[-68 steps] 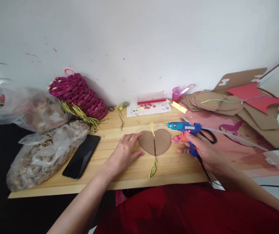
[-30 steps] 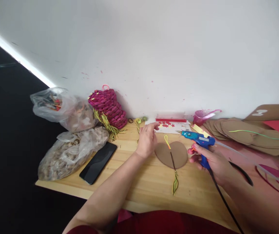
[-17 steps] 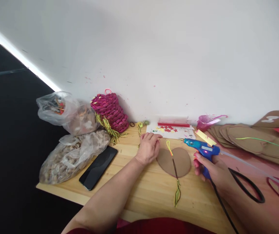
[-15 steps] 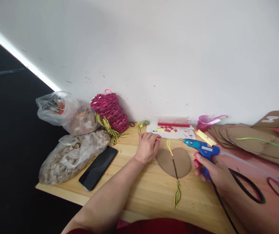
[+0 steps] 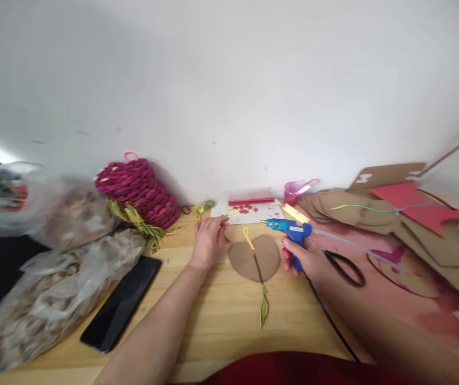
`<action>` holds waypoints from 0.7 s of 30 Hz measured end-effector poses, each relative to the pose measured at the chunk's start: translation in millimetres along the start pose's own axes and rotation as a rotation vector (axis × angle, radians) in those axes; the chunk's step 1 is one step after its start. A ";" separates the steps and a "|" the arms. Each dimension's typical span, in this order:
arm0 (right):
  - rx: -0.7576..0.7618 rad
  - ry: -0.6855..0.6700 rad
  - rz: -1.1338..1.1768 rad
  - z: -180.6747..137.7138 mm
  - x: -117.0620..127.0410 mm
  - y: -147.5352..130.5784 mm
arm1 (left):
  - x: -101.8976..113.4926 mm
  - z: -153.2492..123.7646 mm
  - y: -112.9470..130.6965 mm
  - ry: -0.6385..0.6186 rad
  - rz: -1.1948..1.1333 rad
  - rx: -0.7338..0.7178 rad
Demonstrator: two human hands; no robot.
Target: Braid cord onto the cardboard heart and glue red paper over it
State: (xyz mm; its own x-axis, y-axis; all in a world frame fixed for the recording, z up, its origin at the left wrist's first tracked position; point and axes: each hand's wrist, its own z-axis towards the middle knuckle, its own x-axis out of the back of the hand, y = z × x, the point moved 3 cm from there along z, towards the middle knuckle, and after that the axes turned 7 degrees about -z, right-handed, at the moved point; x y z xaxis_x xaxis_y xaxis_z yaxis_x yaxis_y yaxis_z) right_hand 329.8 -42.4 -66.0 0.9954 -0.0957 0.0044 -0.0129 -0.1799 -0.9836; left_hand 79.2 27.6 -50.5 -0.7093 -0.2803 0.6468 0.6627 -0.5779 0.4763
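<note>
My right hand (image 5: 299, 255) grips a blue hot glue gun (image 5: 295, 230), its metal nozzle pointing left above the table. A clear glue stick trails from the gun's rear, and a black cord hangs from the handle. Left of the nozzle lies a brown cardboard heart (image 5: 271, 256) with a yellow loop (image 5: 247, 237) at its top. Down its middle runs a dark cord ending in a yellow-green tassel (image 5: 264, 309). My left hand (image 5: 207, 243) rests beside the heart's left edge, fingers loosely bent and apart, with nothing visible in them.
Behind the heart, white paper (image 5: 217, 208) bears small red and yellow stars (image 5: 245, 208). Magenta braided pieces (image 5: 141, 190), plastic bags (image 5: 61, 299) and a black phone (image 5: 121, 305) are at left. A pink cup (image 5: 293, 191) and stacked cardboard hearts (image 5: 341, 208) stand at right.
The view has turned to the right, so everything shifts left and more cardboard shows. My hands keep about the same places beside the heart, the glue gun still in my right hand.
</note>
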 end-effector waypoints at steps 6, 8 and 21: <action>0.008 -0.004 -0.008 -1.7 -2.4 -3.1 | -0.8 0.8 -1.2 0.034 0.022 -0.082; 0.008 -0.009 -0.023 -2.2 -2.6 -3.2 | 0.2 1.2 -0.1 0.054 0.013 -0.129; 0.052 0.062 -0.037 -5.6 -5.1 -3.2 | 0.1 0.9 0.9 0.023 -0.057 -0.108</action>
State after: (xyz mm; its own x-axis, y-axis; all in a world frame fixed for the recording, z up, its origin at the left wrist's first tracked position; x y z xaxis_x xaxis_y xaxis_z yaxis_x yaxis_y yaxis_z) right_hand 324.3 -46.8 -61.9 0.9872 -0.1510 0.0509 0.0307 -0.1337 -0.9906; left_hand 79.9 27.6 -49.5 -0.7514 -0.2614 0.6058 0.5920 -0.6725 0.4442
